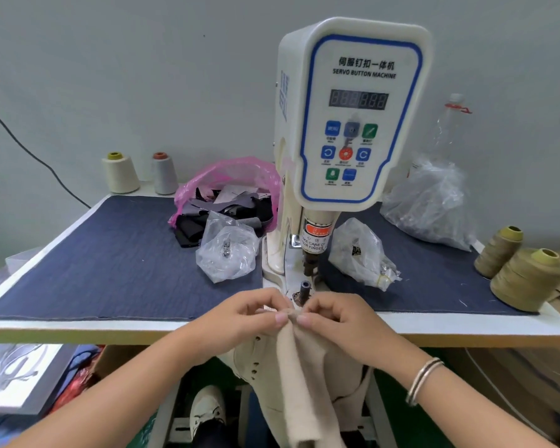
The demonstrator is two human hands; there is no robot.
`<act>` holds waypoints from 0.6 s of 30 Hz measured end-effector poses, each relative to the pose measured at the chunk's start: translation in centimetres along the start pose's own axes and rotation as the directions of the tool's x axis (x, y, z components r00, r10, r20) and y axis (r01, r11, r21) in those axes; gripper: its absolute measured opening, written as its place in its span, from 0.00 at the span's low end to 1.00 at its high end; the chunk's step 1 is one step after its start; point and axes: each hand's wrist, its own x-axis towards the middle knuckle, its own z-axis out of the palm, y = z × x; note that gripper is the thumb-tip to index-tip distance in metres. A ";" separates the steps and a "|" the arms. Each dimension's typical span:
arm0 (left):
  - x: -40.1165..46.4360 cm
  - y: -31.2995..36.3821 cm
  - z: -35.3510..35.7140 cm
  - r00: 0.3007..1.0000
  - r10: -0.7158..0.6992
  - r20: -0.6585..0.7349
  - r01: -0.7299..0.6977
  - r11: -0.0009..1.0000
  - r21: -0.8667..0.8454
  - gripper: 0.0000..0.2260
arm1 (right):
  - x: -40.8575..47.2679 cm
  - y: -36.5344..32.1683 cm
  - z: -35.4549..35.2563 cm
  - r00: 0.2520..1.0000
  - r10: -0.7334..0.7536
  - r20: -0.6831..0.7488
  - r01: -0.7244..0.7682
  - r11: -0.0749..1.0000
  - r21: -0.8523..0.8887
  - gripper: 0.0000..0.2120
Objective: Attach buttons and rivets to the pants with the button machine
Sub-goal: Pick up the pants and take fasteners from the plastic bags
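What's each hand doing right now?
Left hand: pinching the pants.
Right hand: pinching the pants too.

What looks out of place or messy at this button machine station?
Nothing looks damaged. The pink plastic bag behind the white button machine lies open, dark fabric scraps spilling onto the blue denim mat.
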 end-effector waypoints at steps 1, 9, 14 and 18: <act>0.2 0.0 0.0 1.000 0.012 -0.017 -0.012 1.000 -0.027 0.04 | 0.0 0.3 -0.5 1.000 0.002 0.019 -0.002 1.000 0.000 0.07; 3.1 -0.6 -0.6 0.994 -0.101 -0.030 0.101 0.995 -0.002 0.12 | 1.5 2.9 -2.1 0.999 0.022 0.043 -0.030 0.979 0.203 0.07; 4.2 -1.7 -1.6 0.988 -0.146 -0.045 0.148 0.989 0.024 0.10 | 3.0 4.8 -1.6 0.994 0.098 -0.043 -0.082 0.956 0.281 0.08; 4.5 -2.8 -3.0 0.984 -0.148 -0.095 0.154 0.986 0.058 0.08 | 3.9 5.7 -0.8 0.981 0.129 -0.142 -0.065 0.919 0.388 0.09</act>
